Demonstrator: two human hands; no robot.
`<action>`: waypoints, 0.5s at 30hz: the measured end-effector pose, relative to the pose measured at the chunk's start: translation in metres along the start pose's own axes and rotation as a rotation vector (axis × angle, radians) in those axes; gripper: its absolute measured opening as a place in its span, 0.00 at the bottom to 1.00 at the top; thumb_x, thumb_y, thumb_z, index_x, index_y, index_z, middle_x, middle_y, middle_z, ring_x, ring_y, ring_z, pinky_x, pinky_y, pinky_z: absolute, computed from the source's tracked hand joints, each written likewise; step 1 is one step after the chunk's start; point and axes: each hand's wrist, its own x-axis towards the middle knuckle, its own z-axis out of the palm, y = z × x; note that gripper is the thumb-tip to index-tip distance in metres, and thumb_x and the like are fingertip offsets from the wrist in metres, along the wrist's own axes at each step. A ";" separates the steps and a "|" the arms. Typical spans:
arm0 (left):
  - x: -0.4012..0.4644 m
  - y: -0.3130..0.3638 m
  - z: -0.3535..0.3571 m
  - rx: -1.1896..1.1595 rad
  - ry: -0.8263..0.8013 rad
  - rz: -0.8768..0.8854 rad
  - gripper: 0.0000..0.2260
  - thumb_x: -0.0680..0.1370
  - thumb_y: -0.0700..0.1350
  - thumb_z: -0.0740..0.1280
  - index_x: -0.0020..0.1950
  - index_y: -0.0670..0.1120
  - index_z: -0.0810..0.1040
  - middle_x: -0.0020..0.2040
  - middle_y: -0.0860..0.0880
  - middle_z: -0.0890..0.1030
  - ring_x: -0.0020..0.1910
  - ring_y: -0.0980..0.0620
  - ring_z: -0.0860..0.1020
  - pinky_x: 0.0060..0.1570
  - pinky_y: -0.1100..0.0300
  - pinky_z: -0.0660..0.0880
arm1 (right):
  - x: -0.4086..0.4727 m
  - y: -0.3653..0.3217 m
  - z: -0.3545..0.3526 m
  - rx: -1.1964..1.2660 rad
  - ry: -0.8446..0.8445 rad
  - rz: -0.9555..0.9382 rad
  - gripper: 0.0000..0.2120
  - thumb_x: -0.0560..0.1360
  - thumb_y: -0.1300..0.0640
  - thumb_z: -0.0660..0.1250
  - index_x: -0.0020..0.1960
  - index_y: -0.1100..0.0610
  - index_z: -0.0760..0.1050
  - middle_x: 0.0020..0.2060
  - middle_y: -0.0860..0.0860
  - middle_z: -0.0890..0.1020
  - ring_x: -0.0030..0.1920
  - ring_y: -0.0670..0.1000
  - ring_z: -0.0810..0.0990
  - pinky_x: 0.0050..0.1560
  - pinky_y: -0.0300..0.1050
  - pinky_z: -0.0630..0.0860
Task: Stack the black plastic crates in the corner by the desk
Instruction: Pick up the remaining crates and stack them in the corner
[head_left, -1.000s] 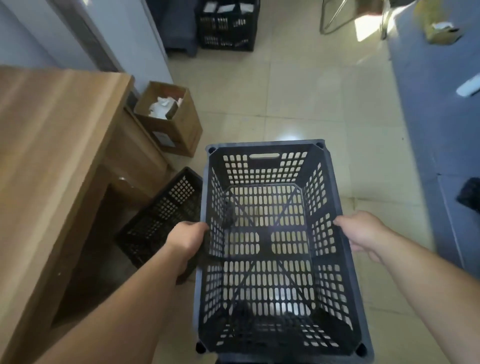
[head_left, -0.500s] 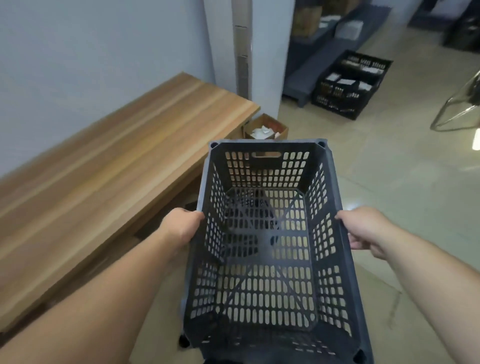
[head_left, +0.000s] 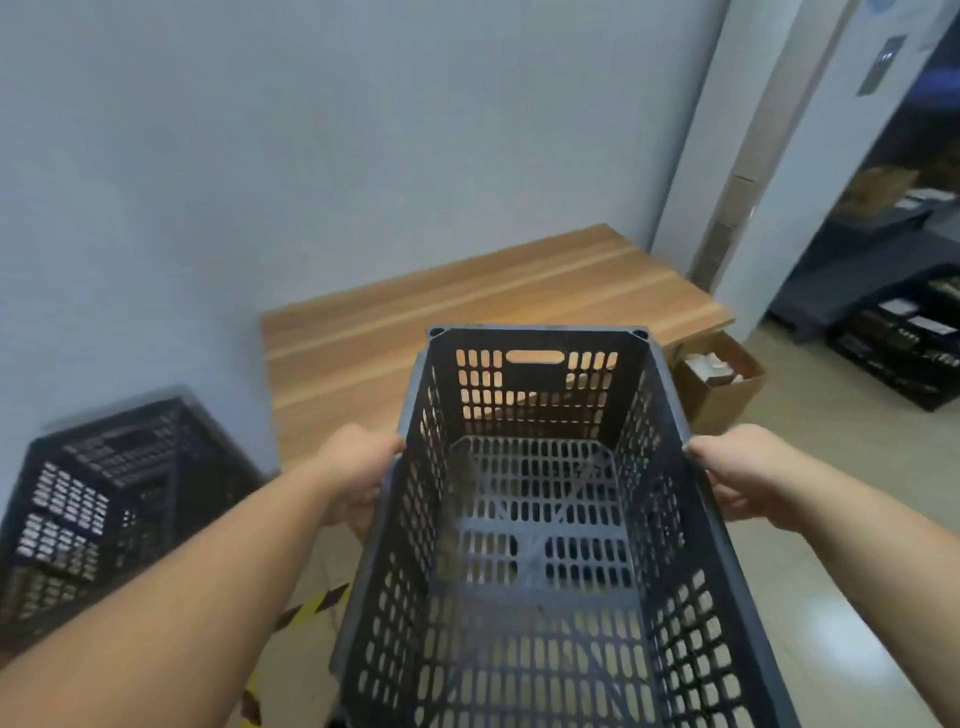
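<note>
Head view: your left hand (head_left: 358, 470) and right hand (head_left: 748, 475) grip the long rims of the empty black crate (head_left: 540, 530), fingers curled around its edges — held in the air before the wooden desk (head_left: 415, 332). Against the wall by the desk's left end, blurred, stands a stack of crates (head_left: 98, 499); a cardboard box (head_left: 722, 384) sits on the floor by its right end.

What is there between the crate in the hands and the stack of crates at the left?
In the head view, only the left forearm and bare floor with striped tape separate the held crate from the blurred crate stack.
</note>
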 end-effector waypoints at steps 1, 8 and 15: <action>-0.004 -0.008 -0.020 -0.014 0.007 -0.004 0.07 0.83 0.43 0.66 0.49 0.40 0.79 0.49 0.39 0.84 0.49 0.41 0.83 0.53 0.49 0.81 | -0.012 -0.013 0.013 -0.026 -0.012 -0.010 0.11 0.81 0.55 0.63 0.49 0.64 0.76 0.31 0.58 0.75 0.28 0.55 0.74 0.33 0.45 0.75; -0.033 -0.078 -0.162 -0.105 0.104 -0.050 0.07 0.84 0.41 0.64 0.53 0.40 0.81 0.37 0.47 0.82 0.31 0.53 0.79 0.30 0.59 0.76 | -0.085 -0.096 0.126 -0.141 -0.090 -0.105 0.17 0.82 0.53 0.63 0.54 0.68 0.77 0.41 0.66 0.82 0.35 0.61 0.80 0.38 0.53 0.82; -0.040 -0.139 -0.285 -0.161 0.284 -0.103 0.12 0.77 0.48 0.67 0.52 0.41 0.84 0.45 0.41 0.86 0.45 0.41 0.85 0.52 0.47 0.84 | -0.133 -0.176 0.226 -0.201 -0.232 -0.186 0.14 0.84 0.54 0.60 0.54 0.65 0.77 0.44 0.63 0.83 0.38 0.60 0.82 0.35 0.49 0.80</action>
